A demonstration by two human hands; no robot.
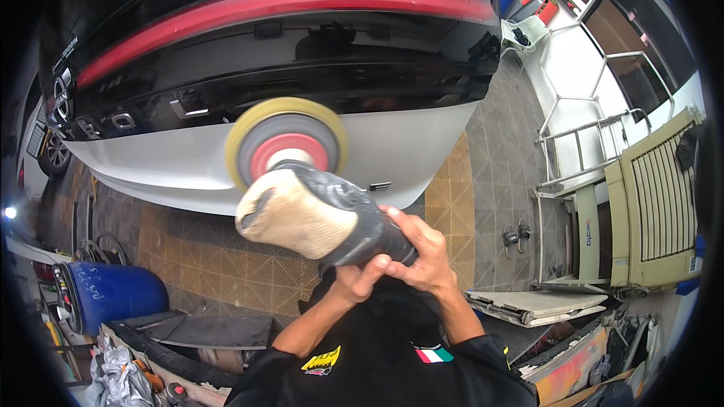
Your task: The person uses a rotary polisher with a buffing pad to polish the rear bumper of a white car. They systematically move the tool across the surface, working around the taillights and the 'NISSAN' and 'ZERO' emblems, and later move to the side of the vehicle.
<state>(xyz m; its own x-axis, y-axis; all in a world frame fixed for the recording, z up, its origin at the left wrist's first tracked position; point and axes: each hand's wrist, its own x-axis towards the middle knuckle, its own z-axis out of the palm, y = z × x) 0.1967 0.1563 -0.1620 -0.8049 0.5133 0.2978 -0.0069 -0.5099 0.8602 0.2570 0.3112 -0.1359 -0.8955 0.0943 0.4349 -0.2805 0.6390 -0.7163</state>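
Note:
Both my hands are on a power polisher [320, 215] with a black body and a worn tan cover. My right hand [426, 252] wraps round its rear grip. Below the body, my left hand [360, 279] grips from underneath, its thumb showing and its fingers mostly hidden. At the front, the round yellow pad [337, 124] with a grey and red backing lies against the rear of a car, over the line between the glossy black panel [407, 68] and the white panel [173, 169]. The pad's outline looks slightly blurred.
A red light strip [302, 0] crosses the car's rear. On the left stands a blue barrel [124, 294]. Along the right are a metal frame [596, 143], a beige slatted unit [656, 203] and sandals [516, 237] on the tiled floor. Dark panels [204, 332] lie near me.

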